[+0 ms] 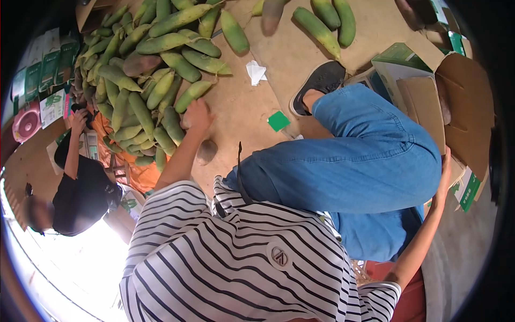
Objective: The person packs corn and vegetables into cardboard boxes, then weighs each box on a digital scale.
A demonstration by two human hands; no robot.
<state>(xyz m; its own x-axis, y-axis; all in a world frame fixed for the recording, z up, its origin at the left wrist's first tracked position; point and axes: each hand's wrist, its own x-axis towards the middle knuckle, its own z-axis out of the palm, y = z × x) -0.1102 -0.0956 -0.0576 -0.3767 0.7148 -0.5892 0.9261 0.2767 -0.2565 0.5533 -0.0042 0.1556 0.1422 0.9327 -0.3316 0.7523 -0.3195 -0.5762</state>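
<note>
My left hand [198, 115] is at the right edge of a big heap of green radishes [155, 88]. Its fingers close against the lower side of one green radish [194, 95]; their tips are partly hidden. By my left wrist, a brownish roundish radish [206, 152] lies on the floor. On the other side, beyond my bent knee, my right hand [445, 167] grips the near side of an open cardboard box [422, 104]. Part of that hand is hidden by my leg and the box.
Several green radishes [316, 29] lie at the top. A white paper scrap [256, 73] and a green card [278, 122] rest on the cardboard floor. My shoe [321, 85] stands beside the box. At left, another person [88, 185] in black works near stacked cartons [45, 67].
</note>
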